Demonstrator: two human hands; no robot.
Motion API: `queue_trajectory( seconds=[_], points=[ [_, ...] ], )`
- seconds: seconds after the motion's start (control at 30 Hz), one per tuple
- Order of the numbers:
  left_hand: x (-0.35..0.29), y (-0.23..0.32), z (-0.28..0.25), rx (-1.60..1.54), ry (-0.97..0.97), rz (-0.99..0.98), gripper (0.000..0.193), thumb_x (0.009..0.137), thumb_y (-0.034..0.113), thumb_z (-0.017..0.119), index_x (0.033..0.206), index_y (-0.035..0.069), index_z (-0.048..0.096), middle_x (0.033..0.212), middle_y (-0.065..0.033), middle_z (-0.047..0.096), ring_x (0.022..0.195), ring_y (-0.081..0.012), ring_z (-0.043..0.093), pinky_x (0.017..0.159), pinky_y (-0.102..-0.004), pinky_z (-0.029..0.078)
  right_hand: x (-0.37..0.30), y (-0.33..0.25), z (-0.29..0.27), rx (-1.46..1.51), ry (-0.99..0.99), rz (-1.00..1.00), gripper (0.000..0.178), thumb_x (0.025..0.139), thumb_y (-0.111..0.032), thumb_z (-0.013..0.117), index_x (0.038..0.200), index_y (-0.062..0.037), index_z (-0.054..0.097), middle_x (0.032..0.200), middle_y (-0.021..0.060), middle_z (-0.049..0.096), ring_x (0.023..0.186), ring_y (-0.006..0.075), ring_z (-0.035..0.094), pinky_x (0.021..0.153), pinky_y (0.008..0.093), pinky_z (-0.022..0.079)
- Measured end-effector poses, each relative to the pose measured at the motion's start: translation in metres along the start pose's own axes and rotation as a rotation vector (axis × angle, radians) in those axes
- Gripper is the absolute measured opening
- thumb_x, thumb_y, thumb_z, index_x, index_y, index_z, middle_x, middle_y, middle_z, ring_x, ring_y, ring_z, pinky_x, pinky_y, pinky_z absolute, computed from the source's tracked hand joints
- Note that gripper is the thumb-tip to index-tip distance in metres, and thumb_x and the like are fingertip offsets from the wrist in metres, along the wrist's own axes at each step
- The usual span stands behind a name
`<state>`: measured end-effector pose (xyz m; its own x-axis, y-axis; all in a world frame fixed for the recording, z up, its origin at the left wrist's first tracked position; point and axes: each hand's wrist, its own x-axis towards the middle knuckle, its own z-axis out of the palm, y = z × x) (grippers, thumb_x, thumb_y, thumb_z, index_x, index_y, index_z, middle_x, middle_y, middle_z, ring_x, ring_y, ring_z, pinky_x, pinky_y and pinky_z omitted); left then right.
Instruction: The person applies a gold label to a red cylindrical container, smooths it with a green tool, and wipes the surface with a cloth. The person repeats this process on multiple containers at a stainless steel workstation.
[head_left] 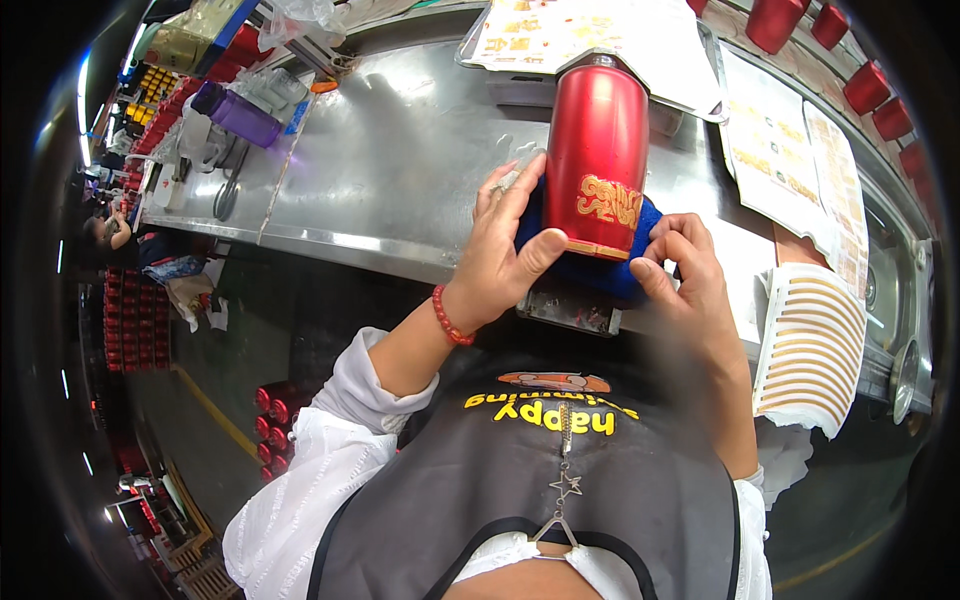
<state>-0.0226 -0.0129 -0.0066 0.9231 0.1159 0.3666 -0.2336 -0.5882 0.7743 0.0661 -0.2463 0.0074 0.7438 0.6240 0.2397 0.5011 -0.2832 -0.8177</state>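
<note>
Steadying a red bottle (597,130) over a blue cloth (590,272)

The bottle lay between the two hands, its dark neck pointing away from the fingers and its base nearest the thumbs. The left hand (500,245) was spread wide, fingers straight along the bottle's left side, thumb splayed toward the base. The right hand (695,275) was bent, thumb and forefinger narrow beside the base's right corner, at the cloth's edge; whether they pinched the cloth I could not tell, with the fingertips partly hidden.

Doing this well, I judged, called for light, even pressure from both sides, cloth kept beneath the body so the red finish would not rub the metal bench (370,150), and fingertips kept off the gold pattern (608,200) between the hands. Any turning would have wanted both palms moving together.

The pattern was curling and ornamental, with no clear letters, above a thin gold line (597,250) near the base. Beyond the left fingertips, a white sheet (540,35) carried gold and orange designs; past the right fingers, paler sheets (765,140) bore prints too small to make out. Below both hands, the dark apron (640,480) showed bold yellow lettering beside a cartoon picture (555,382).
</note>
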Motion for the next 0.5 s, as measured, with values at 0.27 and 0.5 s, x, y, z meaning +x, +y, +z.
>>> queue_trajectory(
  seconds=[0.27, 0.5],
  points=[
    [0.003, 0.008, 0.012, -0.036, 0.083, -0.060, 0.091, 0.091, 0.055, 0.067, 0.148, -0.008, 0.035, 0.145, -0.0243, 0.047, 0.137, -0.0426, 0.033, 0.117, -0.0496, 0.022, -0.003, -0.008, 0.009, -0.117, 0.081, -0.073, 0.020, 0.081, -0.012, 0.077, 0.082, -0.0019, 0.061, 0.104, 0.0130, 0.053, 0.104, 0.0309, 0.050, 0.091, 0.0403, 0.043],
    [0.005, 0.013, 0.013, 0.037, 0.094, -0.062, 0.089, 0.091, 0.056, 0.067, 0.146, -0.008, 0.037, 0.143, -0.0247, 0.048, 0.134, -0.0435, 0.035, 0.116, -0.0513, 0.022, -0.002, -0.007, 0.014, -0.118, 0.078, -0.057, 0.019, 0.081, -0.011, 0.077, 0.082, -0.0018, 0.061, 0.104, 0.0130, 0.054, 0.104, 0.0312, 0.050, 0.091, 0.0405, 0.043]
  ],
)
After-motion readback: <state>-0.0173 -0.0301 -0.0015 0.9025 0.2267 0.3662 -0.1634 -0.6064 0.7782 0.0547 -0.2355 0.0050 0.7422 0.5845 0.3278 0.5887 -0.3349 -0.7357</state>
